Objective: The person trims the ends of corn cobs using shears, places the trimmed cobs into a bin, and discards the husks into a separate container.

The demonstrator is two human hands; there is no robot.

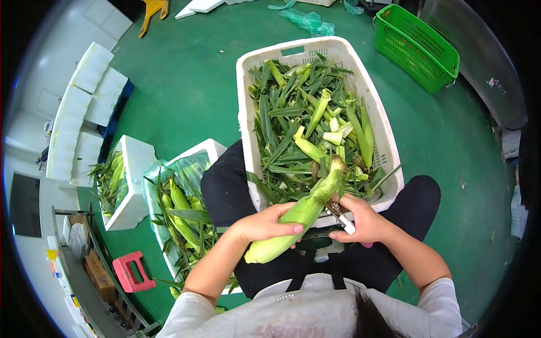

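Note:
My left hand [270, 226] is wrapped around a corn ear [291, 230] in its pale green husk. The ear slants up and away from me, with its brownish narrow end over the near rim of a white plastic crate [384, 126]. Held in my right hand [365, 219] is a small hand cutter [347, 223], probably pruning shears, with a white handle part. Its metal jaws lie against the ear's side, partly hidden by my fingers. Cut leaves, husk pieces and stalk ends [287, 126] fill the crate in front of my knees.
Beside my left leg stands a foam box [215, 148] of unhusked corn [181, 211] with green plastic film. Another foam box [141, 169] of corn lies beyond it. A red stool [134, 272] is at left, a green basket [416, 53] at far right, plastic film [308, 21] ahead.

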